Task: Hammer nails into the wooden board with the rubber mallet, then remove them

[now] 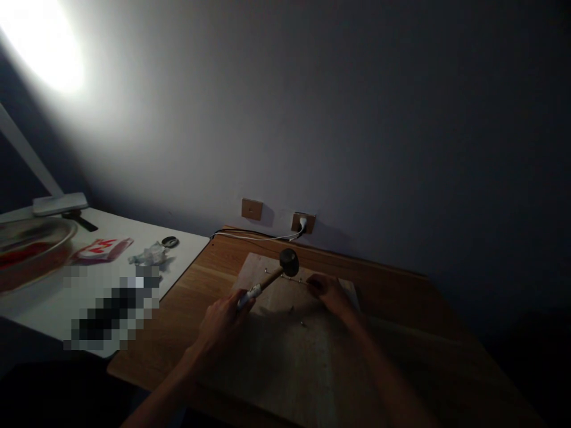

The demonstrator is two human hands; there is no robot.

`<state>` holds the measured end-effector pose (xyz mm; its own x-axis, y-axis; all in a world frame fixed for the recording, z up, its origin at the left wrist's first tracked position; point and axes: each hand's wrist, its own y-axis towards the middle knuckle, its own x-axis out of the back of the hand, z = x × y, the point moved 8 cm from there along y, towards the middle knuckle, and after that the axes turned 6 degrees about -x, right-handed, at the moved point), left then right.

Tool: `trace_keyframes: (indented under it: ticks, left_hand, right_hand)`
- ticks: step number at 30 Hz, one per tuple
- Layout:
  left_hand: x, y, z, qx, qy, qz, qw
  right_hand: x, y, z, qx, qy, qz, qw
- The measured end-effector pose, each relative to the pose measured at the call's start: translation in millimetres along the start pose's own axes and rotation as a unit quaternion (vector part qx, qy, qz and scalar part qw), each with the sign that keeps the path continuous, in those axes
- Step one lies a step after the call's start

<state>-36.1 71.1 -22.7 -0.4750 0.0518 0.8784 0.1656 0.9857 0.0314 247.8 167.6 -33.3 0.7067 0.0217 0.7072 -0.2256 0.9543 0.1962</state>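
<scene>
Two hands are over a pale board (279, 300): the left hand (220, 333) grips a black-headed mallet (272, 278), the right hand (325, 294) curls closed beside small nails (285, 277).

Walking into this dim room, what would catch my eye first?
The bright glow of a lamp on the wall at upper left stands out first. Below it at centre, the left hand holds a black-headed mallet over a pale board, with the right hand beside small nails.
</scene>
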Motion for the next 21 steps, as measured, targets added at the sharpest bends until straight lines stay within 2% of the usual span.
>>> trace_keyframes:
  ticks: [5,11,16,21]
  left_hand:
    - [-1.5,3.2,-2.7,-0.009,0.006,0.004,1.000]
    - [2.3,15.1,-35.2,-0.051,0.036,0.021,0.998]
    - [-5.7,24.1,-59.2,-0.096,0.089,0.042,0.990]
    - [-7.3,24.0,-60.2,-0.108,0.084,0.031,0.990]
  right_hand:
    - [-2.5,2.1,-7.9,-0.021,-0.006,-0.022,1.000]
    - [-2.6,0.6,-14.6,-0.048,-0.018,-0.054,0.997]
    - [17.9,-13.1,-20.1,-0.077,-0.043,-0.074,0.993]
    - [38.3,-31.9,-9.8,-0.065,-0.074,-0.117,0.988]
